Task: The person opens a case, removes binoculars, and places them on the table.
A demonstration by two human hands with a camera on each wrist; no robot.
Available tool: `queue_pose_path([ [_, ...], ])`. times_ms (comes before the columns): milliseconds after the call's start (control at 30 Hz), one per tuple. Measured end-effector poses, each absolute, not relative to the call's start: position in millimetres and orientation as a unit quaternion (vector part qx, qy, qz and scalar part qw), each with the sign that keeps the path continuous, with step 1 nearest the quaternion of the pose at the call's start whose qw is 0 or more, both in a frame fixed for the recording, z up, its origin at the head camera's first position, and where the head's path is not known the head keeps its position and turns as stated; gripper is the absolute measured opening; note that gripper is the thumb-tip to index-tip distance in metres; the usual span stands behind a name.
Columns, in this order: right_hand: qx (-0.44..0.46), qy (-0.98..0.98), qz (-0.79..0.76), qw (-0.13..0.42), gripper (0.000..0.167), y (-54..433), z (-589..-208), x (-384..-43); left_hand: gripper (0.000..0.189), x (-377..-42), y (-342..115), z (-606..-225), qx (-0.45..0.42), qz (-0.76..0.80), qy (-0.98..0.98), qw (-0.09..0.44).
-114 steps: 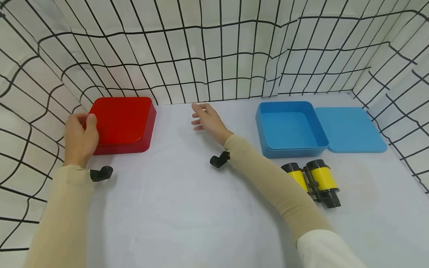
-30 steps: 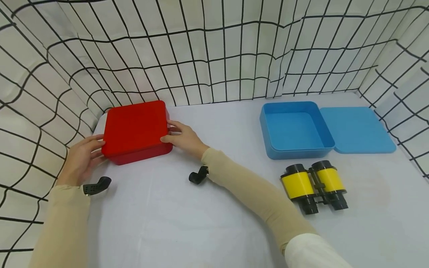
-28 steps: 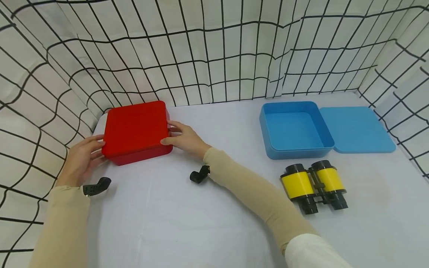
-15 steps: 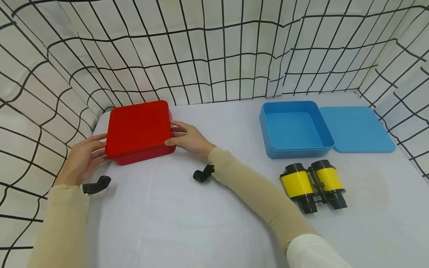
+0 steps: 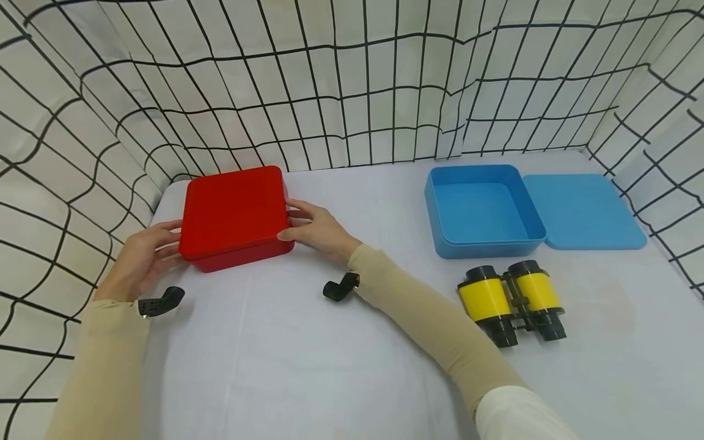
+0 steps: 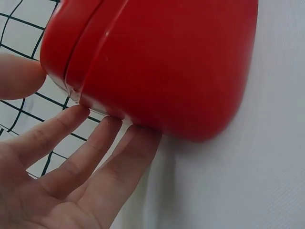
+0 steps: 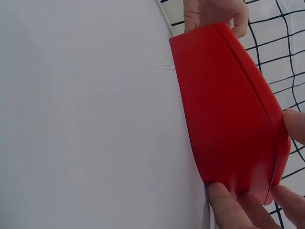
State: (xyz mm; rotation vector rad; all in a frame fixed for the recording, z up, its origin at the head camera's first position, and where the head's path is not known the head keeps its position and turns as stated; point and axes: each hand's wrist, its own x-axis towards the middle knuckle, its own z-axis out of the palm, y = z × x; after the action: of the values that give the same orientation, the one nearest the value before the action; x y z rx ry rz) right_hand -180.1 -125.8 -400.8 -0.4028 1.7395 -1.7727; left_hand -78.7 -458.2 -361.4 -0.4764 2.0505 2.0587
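In the head view a red plastic box (image 5: 236, 214) with its lid on stands at the left of the white table, turned slightly askew. My left hand (image 5: 140, 260) is at its left side; the left wrist view shows nearly straight fingers (image 6: 105, 157) touching the wall and the thumb by the lid's edge. On the opposite side my right hand (image 5: 324, 232) grips the front right corner, thumb at the front, fingertips along the side. The right wrist view shows the seam under the lid of the red box (image 7: 224, 105) and its base close to the cloth.
To the right sits a lidless blue box (image 5: 486, 211), its flat blue lid (image 5: 585, 211) lying beside it. Yellow and black binoculars (image 5: 511, 302) lie in front of the blue box. Black grid mesh (image 5: 352, 85) over white cloth rises behind and at both sides.
Earlier my right hand was away from the red box, which stood squarer. The right hand then took hold of its corner. Over the last second both hands and the box shifted slightly right.
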Motion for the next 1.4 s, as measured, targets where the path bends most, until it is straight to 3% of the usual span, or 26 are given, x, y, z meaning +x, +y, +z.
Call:
queue_pose_path([
  [133,-0.154,0.664,-0.665,0.304,0.076,-121.3,-400.2,-178.2,0.046,-78.2,-456.5,-361.1,-0.156,0.695,0.694,0.104],
  [500,-0.159,0.673,-0.655,0.304,0.079,-110.3,-400.9,-171.3,0.039,-76.8,-451.4,-360.8,-0.146,0.686,0.704,0.113],
  [800,-0.174,0.682,-0.648,0.291,0.080,-106.2,-404.0,-165.3,0.046,-74.8,-448.1,-363.3,-0.145,0.667,0.723,0.111],
  [1400,-0.154,0.685,-0.655,0.281,0.079,-101.7,-401.4,-146.0,0.037,-66.9,-443.4,-367.2,-0.131,0.667,0.726,0.107],
])
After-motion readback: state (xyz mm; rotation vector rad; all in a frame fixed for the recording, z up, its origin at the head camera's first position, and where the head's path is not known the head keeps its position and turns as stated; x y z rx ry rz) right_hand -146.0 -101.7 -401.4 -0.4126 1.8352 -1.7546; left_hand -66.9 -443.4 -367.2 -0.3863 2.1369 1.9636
